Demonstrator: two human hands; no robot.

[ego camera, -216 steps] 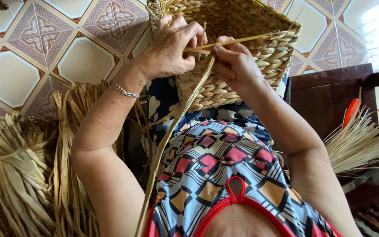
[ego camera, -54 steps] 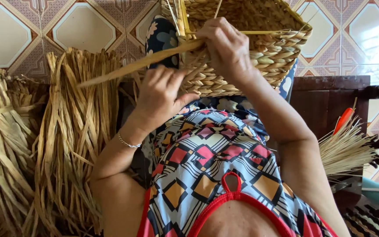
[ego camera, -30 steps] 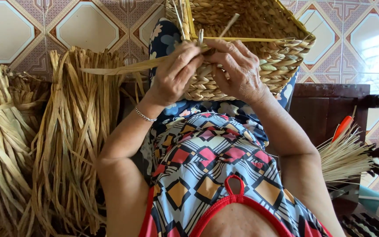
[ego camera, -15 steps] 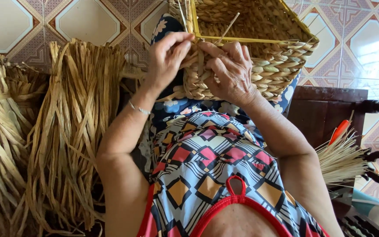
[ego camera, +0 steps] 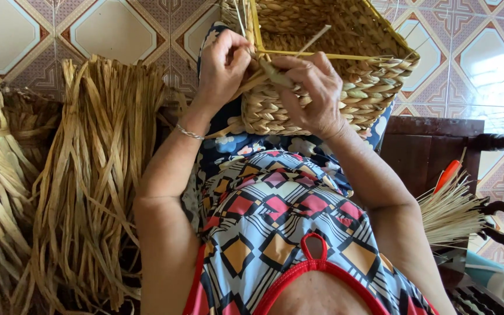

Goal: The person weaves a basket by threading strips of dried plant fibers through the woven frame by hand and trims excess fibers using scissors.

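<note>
Head view: closer in than half a second ago, both hands bunched tighter at the near rim of the basket; long loose strand of two seconds back no longer sticking out leftward. Left hand closed, fingers pinched on a strand at the rim. Right hand curled shut over the same strand, palm pressed to the braided wall. Basket resting on the lap, mouth facing the camera, long axis running left to right, yellow frame along its edge. Strand lying slantwise between the hands, upper left to lower right. No labels or signs visible. Straw bundles left on the tiled floor; thin sticks and an orange handle right, beside dark wooden furniture.
</note>
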